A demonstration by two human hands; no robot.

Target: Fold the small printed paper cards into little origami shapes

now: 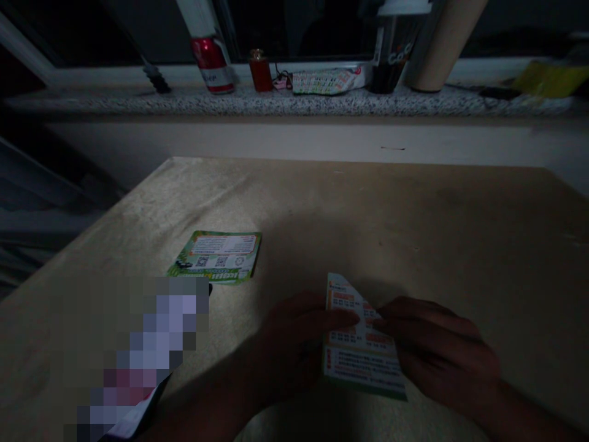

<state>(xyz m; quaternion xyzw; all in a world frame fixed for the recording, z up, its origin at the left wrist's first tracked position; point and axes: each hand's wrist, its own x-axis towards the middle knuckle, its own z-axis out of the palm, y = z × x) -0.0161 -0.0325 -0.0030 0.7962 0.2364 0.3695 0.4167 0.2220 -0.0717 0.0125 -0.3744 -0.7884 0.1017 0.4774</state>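
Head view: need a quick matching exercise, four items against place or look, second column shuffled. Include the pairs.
Things
1. printed paper
2. green-bordered card
3. lidded cup
4. small bottle

Place or look
A. red, with a gold-coloured top
B. flat on the table, to the person's left of the hands
C. between the left hand and right hand
D. on the windowsill, white on top

Pairs: 1-C; 2-B; 3-D; 4-A

White leaflet (361, 353), seemingly orange-patched, green-edged
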